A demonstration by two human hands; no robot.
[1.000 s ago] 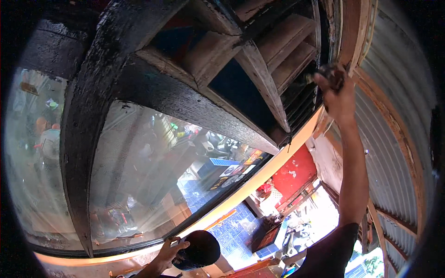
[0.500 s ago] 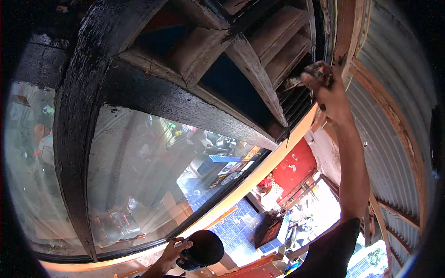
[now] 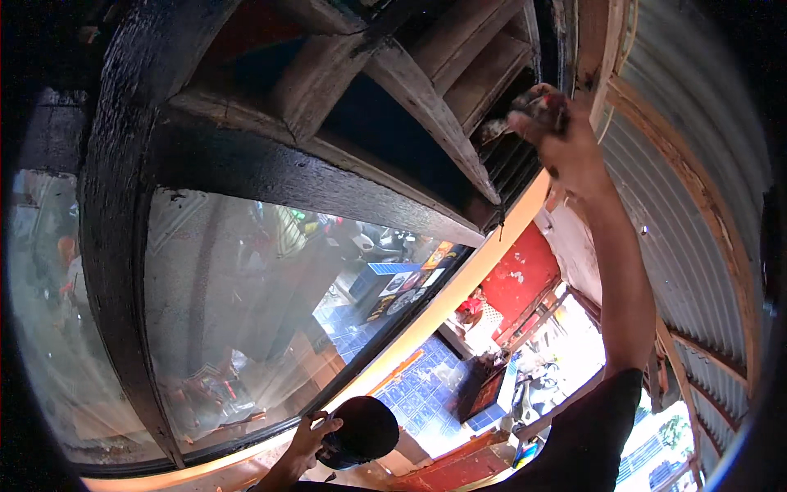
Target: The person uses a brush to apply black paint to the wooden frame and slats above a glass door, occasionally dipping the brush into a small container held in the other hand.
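My right hand (image 3: 566, 139) is raised at the upper right, closed around a paintbrush (image 3: 494, 129), and dark smudges mark the skin. The brush tip meets the dark slatted recess beside the wooden lattice (image 3: 430, 111); its bristles are hard to make out. Low in the view, my left hand (image 3: 307, 444) grips a black, round paint can (image 3: 366, 430) by its side. What the can holds is not visible. Glossy black coats the window frame (image 3: 270, 174), while the lattice bars are mostly bare, worn wood.
Reflective glass panes (image 3: 221, 303) fill the frame below the lattice. An orange-yellow wall edge (image 3: 459, 295) runs beneath them. Corrugated roofing (image 3: 697, 123) on wooden beams curves close beside my right arm. Blue floor tiles (image 3: 422, 389) and a red wall (image 3: 516, 283) lie far below.
My right hand with the paintbrush has shifted slightly up and left in the picture. The lattice and frame have shifted the same way as the view moved. My left hand still holds the can.
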